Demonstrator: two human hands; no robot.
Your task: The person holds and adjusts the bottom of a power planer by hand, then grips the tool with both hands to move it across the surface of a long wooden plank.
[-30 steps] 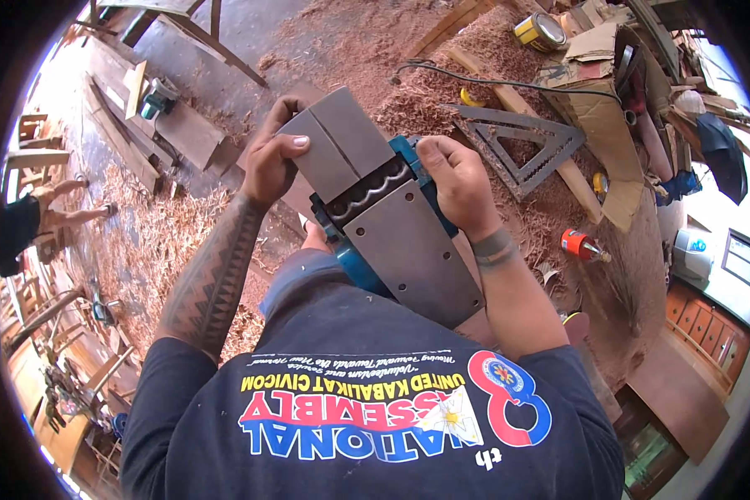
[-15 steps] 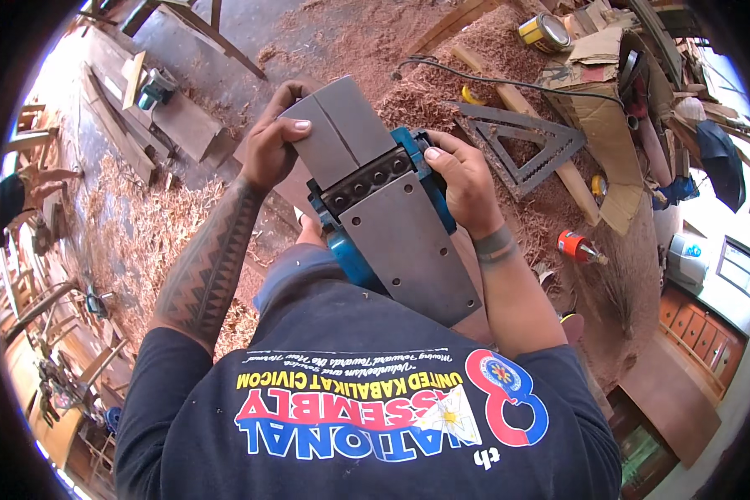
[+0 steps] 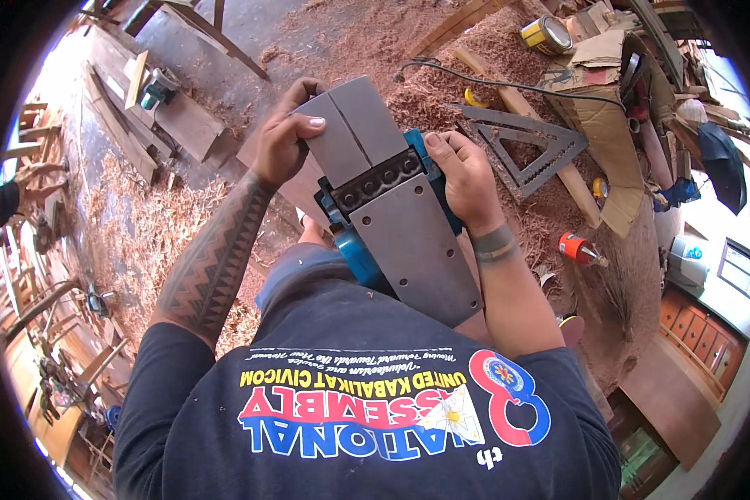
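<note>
A planer [image 3: 408,242], teal-bodied with a grey metal sole, lies upside down over my lap, its sole facing up. My left hand [image 3: 287,137] grips the front plate, thumb on top and fingers curled round the edge. At the planer's right side, my right hand [image 3: 467,179] is closed on the housing, thumb at the upper corner. Between the plates the dark cutter drum [image 3: 379,182] shows a row of several bolts. A reddish board [image 3: 258,158] is partly visible behind my left hand and the tool.
Wood shavings [image 3: 142,217] cover the floor. Around me are a metal triangle square [image 3: 533,171], a torn cardboard box [image 3: 592,100], a cord [image 3: 517,79], a tin [image 3: 546,35], a red-labelled bottle [image 3: 579,248] and another power tool [image 3: 157,90]. Another person's legs [image 3: 37,192] appear at the far left.
The cutter drum has turned, showing round bolt heads where a wavy edge was. The planer and both hands have shifted slightly, and my right thumb has moved along the housing.
</note>
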